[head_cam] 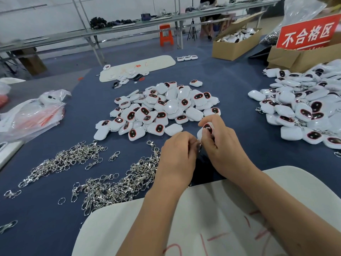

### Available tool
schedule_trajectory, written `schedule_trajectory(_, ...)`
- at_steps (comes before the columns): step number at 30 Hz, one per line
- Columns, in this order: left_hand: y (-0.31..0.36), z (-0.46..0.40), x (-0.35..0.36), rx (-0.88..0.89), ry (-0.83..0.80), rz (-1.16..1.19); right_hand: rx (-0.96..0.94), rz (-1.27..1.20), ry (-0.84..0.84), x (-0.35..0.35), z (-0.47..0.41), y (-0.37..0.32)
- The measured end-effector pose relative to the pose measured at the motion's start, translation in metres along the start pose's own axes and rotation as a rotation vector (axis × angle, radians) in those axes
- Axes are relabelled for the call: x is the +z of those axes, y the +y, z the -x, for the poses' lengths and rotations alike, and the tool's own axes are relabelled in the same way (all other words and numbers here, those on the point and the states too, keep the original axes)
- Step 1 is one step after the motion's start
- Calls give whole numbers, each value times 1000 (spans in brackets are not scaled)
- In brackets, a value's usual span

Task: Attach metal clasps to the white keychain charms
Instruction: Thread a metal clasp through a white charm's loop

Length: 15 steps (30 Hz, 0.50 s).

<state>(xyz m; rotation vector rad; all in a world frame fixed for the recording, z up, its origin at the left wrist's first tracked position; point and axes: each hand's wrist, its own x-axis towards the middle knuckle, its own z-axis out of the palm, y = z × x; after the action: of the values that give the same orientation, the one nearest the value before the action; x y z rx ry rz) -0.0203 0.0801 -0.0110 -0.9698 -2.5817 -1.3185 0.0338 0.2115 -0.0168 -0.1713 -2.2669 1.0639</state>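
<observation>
Over blue felt, both hands (198,145) pinch a glossy white charm (205,130) and metal clasp (199,146).

Work surface: a dark blue table covering (230,84) is spreading across the foreground.
Benches: long metal-framed workbenches (129,28) are running along the back.
Wall: a pale wall (46,13) is standing behind the benches.
Seating: an orange plastic stool (166,35) is standing under a bench.
Stand: a black tripod (192,30) is standing just beside the stool.
Light: even, diffuse light is falling on the room.
</observation>
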Motion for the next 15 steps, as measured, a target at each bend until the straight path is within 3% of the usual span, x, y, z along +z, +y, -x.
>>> schedule_trajectory(7, -1, -3, 3, 171, 88, 2, 314, -359, -8, -3, -5, 8)
schedule_trajectory(15, -10, -5, 2, 167, 152, 46, 398, -480, 45, -4, -6, 4)
